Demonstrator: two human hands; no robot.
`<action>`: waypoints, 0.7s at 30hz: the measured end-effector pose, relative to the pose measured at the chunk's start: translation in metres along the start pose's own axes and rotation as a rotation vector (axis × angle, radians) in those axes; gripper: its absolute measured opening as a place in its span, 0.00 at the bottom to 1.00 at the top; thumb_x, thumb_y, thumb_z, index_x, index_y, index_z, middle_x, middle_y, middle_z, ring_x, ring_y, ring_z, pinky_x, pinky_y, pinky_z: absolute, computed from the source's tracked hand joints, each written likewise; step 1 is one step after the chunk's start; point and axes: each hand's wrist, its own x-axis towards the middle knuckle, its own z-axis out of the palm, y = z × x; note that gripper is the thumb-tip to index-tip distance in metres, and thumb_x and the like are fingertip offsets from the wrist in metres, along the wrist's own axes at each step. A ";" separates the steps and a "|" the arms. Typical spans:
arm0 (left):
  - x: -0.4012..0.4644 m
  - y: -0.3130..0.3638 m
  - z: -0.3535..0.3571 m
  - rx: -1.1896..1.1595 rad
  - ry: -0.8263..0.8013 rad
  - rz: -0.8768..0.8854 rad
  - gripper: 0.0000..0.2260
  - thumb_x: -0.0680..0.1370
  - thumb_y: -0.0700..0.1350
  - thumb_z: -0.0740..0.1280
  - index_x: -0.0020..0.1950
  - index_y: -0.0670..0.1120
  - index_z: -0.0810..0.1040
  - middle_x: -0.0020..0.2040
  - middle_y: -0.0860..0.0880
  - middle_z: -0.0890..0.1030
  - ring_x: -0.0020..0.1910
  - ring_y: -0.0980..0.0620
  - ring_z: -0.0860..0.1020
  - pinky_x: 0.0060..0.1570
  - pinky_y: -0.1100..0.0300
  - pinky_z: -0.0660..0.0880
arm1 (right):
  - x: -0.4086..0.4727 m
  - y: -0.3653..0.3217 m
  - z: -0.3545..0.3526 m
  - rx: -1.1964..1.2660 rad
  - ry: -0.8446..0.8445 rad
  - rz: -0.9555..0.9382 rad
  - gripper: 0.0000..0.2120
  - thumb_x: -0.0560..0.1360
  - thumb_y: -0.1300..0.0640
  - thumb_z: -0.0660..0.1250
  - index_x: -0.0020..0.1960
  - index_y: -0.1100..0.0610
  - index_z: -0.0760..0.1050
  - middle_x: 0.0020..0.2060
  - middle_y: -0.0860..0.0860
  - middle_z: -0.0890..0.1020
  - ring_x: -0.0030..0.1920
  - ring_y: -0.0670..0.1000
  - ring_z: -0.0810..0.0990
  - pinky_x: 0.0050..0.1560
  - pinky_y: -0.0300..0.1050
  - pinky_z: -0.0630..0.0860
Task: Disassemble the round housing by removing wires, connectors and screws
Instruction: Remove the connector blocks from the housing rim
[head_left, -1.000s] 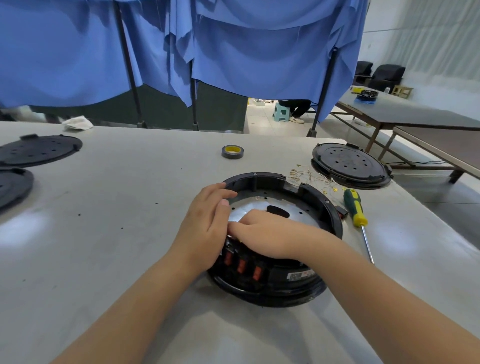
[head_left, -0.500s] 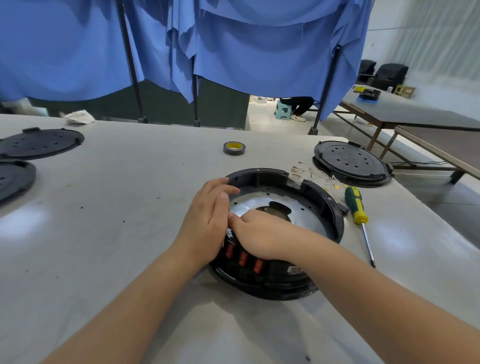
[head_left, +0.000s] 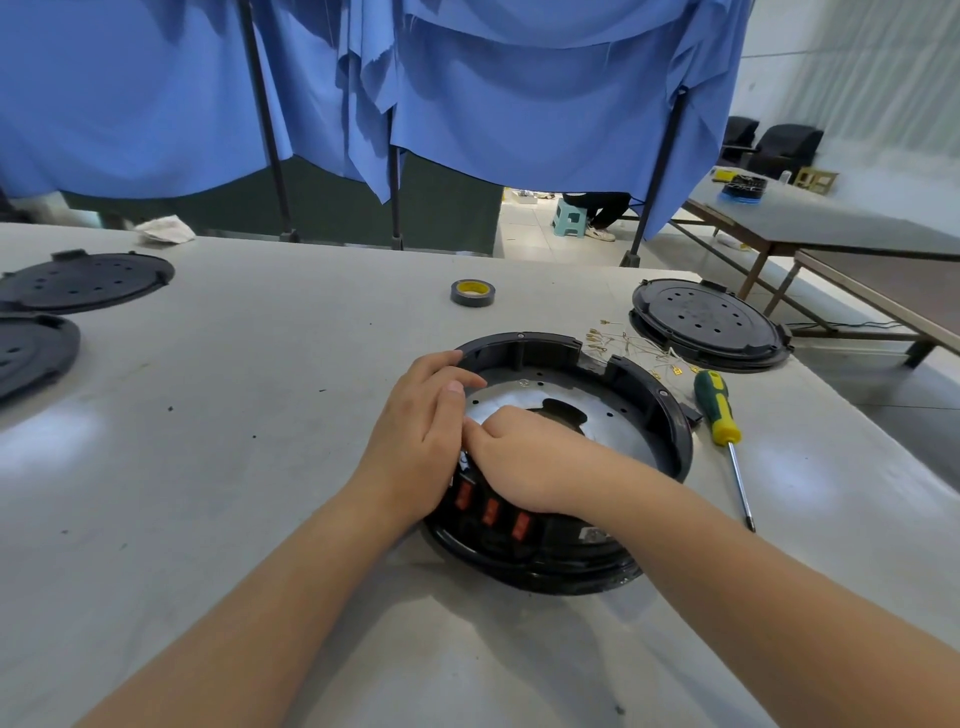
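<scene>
The round black housing (head_left: 670, 415) lies open side up on the grey table (head_left: 234, 467), with a shiny metal plate (head_left: 618, 431) inside and three orange switches (head_left: 491, 512) on its near wall. My left hand (head_left: 415, 441) grips the housing's left rim, fingers curled over the edge. Beside it, my right hand (head_left: 524, 457) reaches inside at the near-left wall, fingers curled down on something hidden beneath the hand. A bundle of loose wires with gold connectors (head_left: 623, 345) lies behind the housing.
A green and yellow screwdriver (head_left: 719, 415) lies right of the housing. A black round cover (head_left: 706, 322) sits at the back right, two more covers (head_left: 83, 280) at the far left. A tape roll (head_left: 471, 292) lies behind. Blue curtains hang at the table's far edge.
Both hands stay at the housing's near-left wall with only slight shifts. The view has tilted a little.
</scene>
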 end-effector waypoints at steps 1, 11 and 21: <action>0.000 0.000 0.000 0.001 -0.001 -0.002 0.21 0.77 0.49 0.48 0.54 0.46 0.80 0.65 0.53 0.72 0.65 0.59 0.69 0.65 0.62 0.64 | -0.001 0.000 0.000 -0.010 -0.007 -0.015 0.23 0.82 0.55 0.48 0.28 0.54 0.62 0.11 0.45 0.66 0.15 0.44 0.66 0.17 0.30 0.60; 0.001 0.015 -0.031 0.199 -0.043 0.135 0.08 0.77 0.47 0.65 0.55 0.49 0.78 0.54 0.55 0.76 0.57 0.58 0.73 0.55 0.69 0.67 | 0.000 0.011 -0.007 -0.062 -0.034 -0.072 0.22 0.79 0.45 0.54 0.31 0.55 0.69 0.23 0.49 0.72 0.25 0.48 0.69 0.33 0.43 0.67; -0.007 0.048 -0.072 0.211 -0.449 -0.092 0.11 0.70 0.53 0.73 0.30 0.52 0.81 0.25 0.53 0.78 0.24 0.61 0.72 0.26 0.69 0.66 | 0.001 0.032 -0.025 0.080 -0.183 -0.125 0.10 0.78 0.49 0.64 0.40 0.50 0.78 0.27 0.40 0.75 0.29 0.40 0.71 0.35 0.35 0.68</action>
